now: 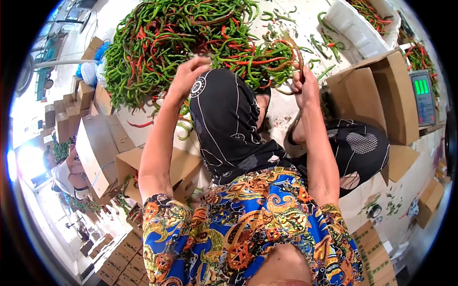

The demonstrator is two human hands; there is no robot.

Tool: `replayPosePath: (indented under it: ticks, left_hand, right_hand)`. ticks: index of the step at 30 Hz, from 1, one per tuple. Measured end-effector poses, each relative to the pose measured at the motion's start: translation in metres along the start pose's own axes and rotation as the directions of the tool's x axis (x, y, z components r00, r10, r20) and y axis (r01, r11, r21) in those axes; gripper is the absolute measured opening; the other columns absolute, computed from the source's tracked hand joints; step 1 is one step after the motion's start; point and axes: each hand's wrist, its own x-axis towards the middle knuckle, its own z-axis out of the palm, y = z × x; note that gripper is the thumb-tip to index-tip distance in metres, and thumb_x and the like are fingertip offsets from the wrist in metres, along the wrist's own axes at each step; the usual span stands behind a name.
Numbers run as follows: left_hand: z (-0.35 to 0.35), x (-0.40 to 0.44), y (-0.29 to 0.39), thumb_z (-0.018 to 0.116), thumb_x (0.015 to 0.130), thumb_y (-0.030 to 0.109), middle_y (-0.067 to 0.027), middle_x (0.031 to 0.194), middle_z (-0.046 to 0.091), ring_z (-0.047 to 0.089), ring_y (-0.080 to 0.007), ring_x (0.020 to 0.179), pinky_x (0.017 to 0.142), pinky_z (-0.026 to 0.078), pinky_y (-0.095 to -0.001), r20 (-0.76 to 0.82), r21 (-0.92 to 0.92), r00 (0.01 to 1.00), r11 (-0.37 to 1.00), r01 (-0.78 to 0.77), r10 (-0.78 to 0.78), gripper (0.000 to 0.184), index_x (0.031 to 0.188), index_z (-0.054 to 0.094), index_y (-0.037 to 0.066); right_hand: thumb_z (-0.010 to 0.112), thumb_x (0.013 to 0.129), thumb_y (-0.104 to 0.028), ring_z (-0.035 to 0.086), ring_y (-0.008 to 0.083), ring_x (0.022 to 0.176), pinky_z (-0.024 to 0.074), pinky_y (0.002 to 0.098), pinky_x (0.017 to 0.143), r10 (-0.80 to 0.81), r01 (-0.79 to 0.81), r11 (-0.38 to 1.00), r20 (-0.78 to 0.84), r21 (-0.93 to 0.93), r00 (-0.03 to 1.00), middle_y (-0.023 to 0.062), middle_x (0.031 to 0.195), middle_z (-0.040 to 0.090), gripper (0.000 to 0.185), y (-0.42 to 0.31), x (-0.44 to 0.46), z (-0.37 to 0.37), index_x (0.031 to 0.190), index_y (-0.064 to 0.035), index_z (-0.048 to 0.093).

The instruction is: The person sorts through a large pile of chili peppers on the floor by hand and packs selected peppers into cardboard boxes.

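A large heap of green and red chili peppers (157, 52) lies in front of me. My left hand (192, 74) is at the near side of this heap, beside my raised knee. Its fingers are loosely bent, with the thumb apart, and nothing shows in them. My right hand (307, 88) is closed on long chili peppers (299, 55) at the heap's right edge. One long brownish-red pepper curves up out of that grip, and a green one hangs below the fingers. How many peppers it holds is hidden.
An open cardboard box (355, 93) stands to my right, with a white foam box (355, 28) of peppers beyond it. A scale display (421, 93) glows green. Another open carton (183, 167) sits at my left. Farther left, a person (71, 176) is near stacked boxes.
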Motion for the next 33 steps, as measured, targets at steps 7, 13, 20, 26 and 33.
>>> replayPosePath:
  ticks: [7,13,20,26,33]
  left_hand:
    - [0.084,-0.048,-0.129,0.059,0.086,0.011,-0.008,0.089,0.068,0.063,-0.0165,0.082,0.074,0.05,-0.0293,-0.082,0.064,0.994,0.995,0.08,-0.074,0.021,0.102,0.065,0.0]
    - [0.144,-0.076,-0.172,0.059,0.084,0.012,-0.0105,0.087,0.067,0.064,-0.0193,0.08,0.073,0.05,-0.0309,0.014,0.269,0.988,0.953,0.142,-0.151,0.021,0.1,0.065,0.0]
    - [0.17,-0.069,-0.171,0.058,0.081,0.012,-0.0135,0.084,0.067,0.065,-0.0224,0.078,0.073,0.05,-0.0328,0.086,0.403,0.993,0.914,0.04,-0.082,0.021,0.098,0.065,0.001]
    - [0.157,-0.022,-0.121,0.057,0.08,0.014,-0.0152,0.078,0.067,0.066,-0.0234,0.074,0.07,0.05,-0.0347,-0.016,0.128,1.0,0.992,-0.012,0.014,0.021,0.094,0.066,0.001]
    - [0.148,0.017,-0.117,0.061,0.077,0.008,-0.0157,0.083,0.06,0.058,-0.0331,0.079,0.072,0.046,-0.0415,-0.343,0.409,0.892,0.902,-0.14,0.295,0.021,0.097,0.062,0.004]
  right_hand:
    - [0.05,0.097,-0.018,0.053,0.0094,0.066,0.0443,0.0235,0.06,-0.245,0.241,0.969,0.079,0.058,0.966,0.0062,0.084,0.062,0.019,-0.058,-0.072,0.033,0.106,-0.0017,0.054]
    - [0.048,0.097,-0.013,0.051,0.0088,0.069,0.0433,0.0222,0.064,-0.439,0.443,0.897,0.162,0.013,0.884,0.0054,0.086,0.059,0.03,-0.107,-0.146,0.015,0.125,-0.0015,0.047]
    - [0.048,0.096,-0.01,0.052,0.0088,0.074,0.0433,0.0224,0.068,-0.431,0.432,0.871,0.058,-0.235,0.901,0.0059,0.091,0.059,0.034,-0.094,-0.174,-0.004,0.129,-0.0009,0.042]
    - [0.049,0.095,-0.007,0.051,0.009,0.072,0.0429,0.0226,0.067,-0.388,0.377,0.832,0.059,-0.406,0.92,0.0057,0.089,0.06,0.032,-0.08,-0.163,0.005,0.125,-0.0006,0.044]
    - [0.045,0.099,-0.018,0.037,0.0054,0.057,0.0301,0.0187,0.049,-0.274,0.284,0.952,0.096,-0.11,0.957,0.0029,0.076,0.05,0.024,-0.084,-0.145,0.006,0.114,-0.0013,0.05]
